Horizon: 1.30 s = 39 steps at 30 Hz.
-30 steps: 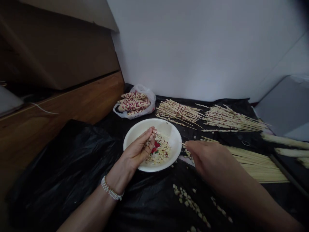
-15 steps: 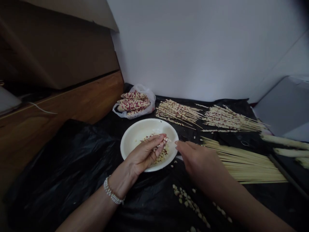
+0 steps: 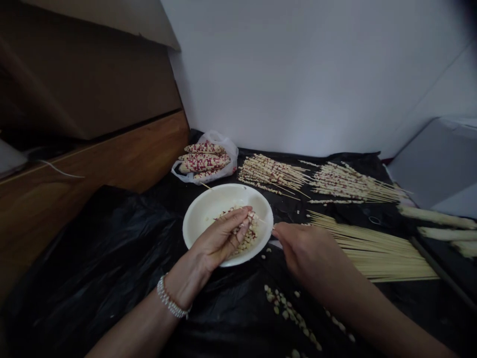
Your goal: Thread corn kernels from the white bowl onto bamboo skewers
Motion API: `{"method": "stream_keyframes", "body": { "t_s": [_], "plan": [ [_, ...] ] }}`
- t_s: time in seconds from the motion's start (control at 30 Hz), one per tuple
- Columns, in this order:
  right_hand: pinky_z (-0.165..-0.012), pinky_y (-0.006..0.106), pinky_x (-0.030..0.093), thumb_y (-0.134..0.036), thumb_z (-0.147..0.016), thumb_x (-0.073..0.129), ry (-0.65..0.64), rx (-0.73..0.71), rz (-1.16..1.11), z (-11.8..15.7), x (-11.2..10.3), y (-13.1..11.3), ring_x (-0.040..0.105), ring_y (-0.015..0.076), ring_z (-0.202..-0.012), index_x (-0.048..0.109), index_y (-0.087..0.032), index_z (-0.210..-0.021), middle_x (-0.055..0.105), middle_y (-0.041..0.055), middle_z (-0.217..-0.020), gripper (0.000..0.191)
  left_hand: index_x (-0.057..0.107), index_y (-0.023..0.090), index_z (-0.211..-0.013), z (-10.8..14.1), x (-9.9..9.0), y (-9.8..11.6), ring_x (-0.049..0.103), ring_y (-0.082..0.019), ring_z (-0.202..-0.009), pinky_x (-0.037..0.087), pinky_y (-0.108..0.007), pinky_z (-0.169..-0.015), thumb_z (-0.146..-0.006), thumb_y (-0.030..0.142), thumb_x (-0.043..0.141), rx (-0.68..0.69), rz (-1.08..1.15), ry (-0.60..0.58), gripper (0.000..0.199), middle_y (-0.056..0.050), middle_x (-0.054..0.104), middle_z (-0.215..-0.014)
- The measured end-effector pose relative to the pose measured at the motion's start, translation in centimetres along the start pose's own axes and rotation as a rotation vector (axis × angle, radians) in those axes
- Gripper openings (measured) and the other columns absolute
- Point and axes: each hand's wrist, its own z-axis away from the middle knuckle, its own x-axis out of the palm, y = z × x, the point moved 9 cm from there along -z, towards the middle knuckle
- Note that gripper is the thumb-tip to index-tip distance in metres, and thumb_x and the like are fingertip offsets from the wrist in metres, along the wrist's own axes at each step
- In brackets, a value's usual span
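My left hand [image 3: 225,231] is over the white bowl [image 3: 194,209], its fingers curled around some white and dark-red corn kernels [image 3: 252,219]. Close to the bowl's right rim, my right hand [image 3: 303,243] is closed in a pinch on a thin skewer [image 3: 262,221], which points left toward the kernels in my left hand. Most of the skewer is hidden or faint against the bowl. Loose corn kernels [image 3: 248,243] lie in the bowl under my left hand. A short stick end [image 3: 206,186] shows beyond the bowl's far left rim, roughly in line with the skewer.
Speckled corn cobs [image 3: 204,161] lie in a plastic bag behind the bowl. Two piles of kernel-threaded skewers [image 3: 274,171] are at the back. Bare skewers [image 3: 380,248] and stripped cobs [image 3: 439,219] lie right. Scattered kernels [image 3: 288,311] dot the black plastic sheet [image 3: 112,258].
My right hand has shifted slightly, and the skewer shows more clearly between my hands. A stick end now shows past the bowl's far left rim. The whole view has drifted slightly.
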Motion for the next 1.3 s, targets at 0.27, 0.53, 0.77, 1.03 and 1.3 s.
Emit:
{"method": "stream_keyframes", "body": {
  "t_s": [0.27,0.53,0.77,1.03,1.3],
  "plan": [
    [-0.060,0.026,0.032,-0.013,-0.089,0.036,0.070,-0.039,-0.022,-0.5,1.0,-0.3,0.056,0.0133,-0.063,0.056,-0.017,-0.079,0.062,0.0031,-0.069,0.022,0.070,0.008,-0.085,-0.4,0.3,-1.8,0.068,-0.009,-0.072,0.055,-0.010,-0.065,-0.071,0.001,0.069,-0.048,-0.093,-0.120,0.015,-0.007,0.072,-0.084],
    [-0.052,0.029,0.024,-0.016,-0.088,0.043,-0.005,0.067,0.299,-0.3,-1.9,2.9,0.055,0.0142,-0.058,0.060,-0.023,-0.072,0.064,-0.0010,-0.068,0.024,0.067,0.006,-0.093,-0.5,-0.5,2.5,0.068,-0.009,-0.068,0.057,-0.014,-0.064,-0.084,0.008,0.056,0.100,0.028,0.014,0.014,-0.008,0.070,-0.082],
    [-0.076,0.034,0.037,-0.015,-0.086,0.049,0.367,-0.409,0.336,1.4,-2.4,-4.0,0.055,0.0208,-0.088,0.062,-0.014,-0.106,0.065,0.0099,-0.097,0.024,0.061,0.009,-0.107,-0.5,-1.4,3.9,0.068,-0.010,-0.065,0.058,-0.016,-0.059,-0.089,0.008,0.048,0.105,0.322,0.084,0.023,-0.006,0.069,-0.079],
    [-0.072,0.036,0.035,-0.010,-0.082,0.053,0.217,-0.585,0.409,1.2,4.1,-6.2,0.055,0.0173,-0.070,0.065,-0.014,-0.078,0.065,0.0058,-0.073,0.013,0.063,0.011,-0.106,-0.1,-1.0,4.1,0.068,-0.011,-0.063,0.058,-0.019,-0.058,-0.091,0.012,0.046,0.052,0.356,0.002,0.023,-0.006,0.070,-0.077],
    [-0.072,0.032,0.043,-0.015,-0.084,0.055,0.422,-0.513,0.024,3.0,-1.7,-6.9,0.057,0.0158,-0.074,0.065,-0.015,-0.082,0.066,0.0040,-0.081,0.010,0.060,0.008,-0.114,1.1,0.7,-0.3,0.069,-0.016,-0.081,0.057,-0.025,-0.075,-0.088,0.008,0.049,-0.133,0.158,-0.097,0.029,-0.011,0.070,-0.095]
  ]
}}
